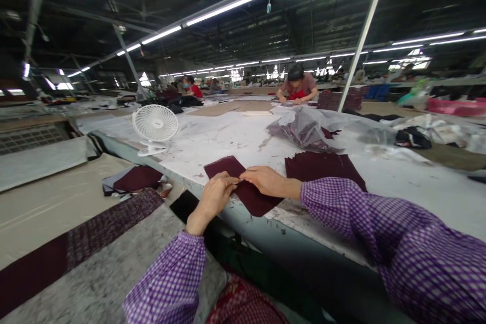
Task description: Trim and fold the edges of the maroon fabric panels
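A dark maroon piece of fabric (258,201) lies at the near edge of the white-covered table (212,142), one corner hanging over the edge. My left hand (215,195) is closed at the middle of the piece, thumb and forefinger pinched together. Opposite it, my right hand (262,180) also pinches, its fingertips meeting the left ones. Something small and pale shows between the fingertips, too small to name. To the right of my right hand rests a stack of maroon fabric pieces (322,166), partly behind my forearm.
A white fan (155,124) stands on the table at the left. Clear plastic sheeting (304,126) covers more maroon cloth beyond the stack. Folded fabric (138,179) lies on a lower surface at left. Across the table another person (298,86) bends over work.
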Tool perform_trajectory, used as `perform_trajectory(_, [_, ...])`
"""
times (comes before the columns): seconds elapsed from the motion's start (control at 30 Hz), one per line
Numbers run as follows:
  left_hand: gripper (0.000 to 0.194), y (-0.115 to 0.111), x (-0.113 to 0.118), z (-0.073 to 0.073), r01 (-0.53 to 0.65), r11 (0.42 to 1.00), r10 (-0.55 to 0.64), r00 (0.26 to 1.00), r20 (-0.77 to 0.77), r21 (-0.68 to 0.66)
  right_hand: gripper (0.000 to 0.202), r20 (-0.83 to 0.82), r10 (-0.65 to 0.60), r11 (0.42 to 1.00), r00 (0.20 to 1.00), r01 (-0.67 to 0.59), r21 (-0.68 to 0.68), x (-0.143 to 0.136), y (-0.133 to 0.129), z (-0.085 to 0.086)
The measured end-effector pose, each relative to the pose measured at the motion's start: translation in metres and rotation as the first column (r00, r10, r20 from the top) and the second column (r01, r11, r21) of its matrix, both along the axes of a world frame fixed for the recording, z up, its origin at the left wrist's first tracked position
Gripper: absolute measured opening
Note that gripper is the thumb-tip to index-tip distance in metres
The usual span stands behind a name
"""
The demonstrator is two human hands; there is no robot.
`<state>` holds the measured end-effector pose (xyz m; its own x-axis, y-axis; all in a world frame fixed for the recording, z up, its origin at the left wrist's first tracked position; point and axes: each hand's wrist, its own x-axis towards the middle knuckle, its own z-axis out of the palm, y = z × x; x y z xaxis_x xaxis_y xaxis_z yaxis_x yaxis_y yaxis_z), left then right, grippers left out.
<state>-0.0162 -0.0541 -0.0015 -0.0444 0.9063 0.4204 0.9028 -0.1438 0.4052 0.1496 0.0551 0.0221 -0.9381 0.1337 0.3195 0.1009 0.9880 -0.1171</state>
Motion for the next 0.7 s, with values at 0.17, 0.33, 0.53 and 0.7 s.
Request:
perform_trajectory(0.17, [0.019, -0.01, -0.008, -0.006, -0.038, 0.996, 0.017, 0.967, 0.255, 0.08, 0.034, 0.028, -0.021, 0.999, 0.999, 0.02, 0.05, 0.002, 0.002, -0.004])
perform_trajectory(0.33, [0.012, -0.014, 0.001, -0.01, -0.149, 0.983, 0.124, 0.97, 0.208, 0.107, 0.035, 0.001, 0.009, 1.0, 1.0, -0.009, 0.02, 0.004, 0.004, -0.005])
perform_trajectory(0.53, [0.021, -0.018, 0.004, -0.017, -0.076, 0.976, 0.083, 0.996, -0.026, 0.203, 0.04, 0.041, 0.05, 0.998, 0.998, -0.052, 0.027, 0.005, 0.007, -0.006])
perform_trajectory(0.7, [0.028, -0.02, 0.002, -0.015, -0.01, 0.98, 0.075, 0.945, -0.318, 0.199, 0.045, 0.154, 0.07, 0.992, 0.986, -0.086, 0.095, 0.004, 0.001, 0.006])
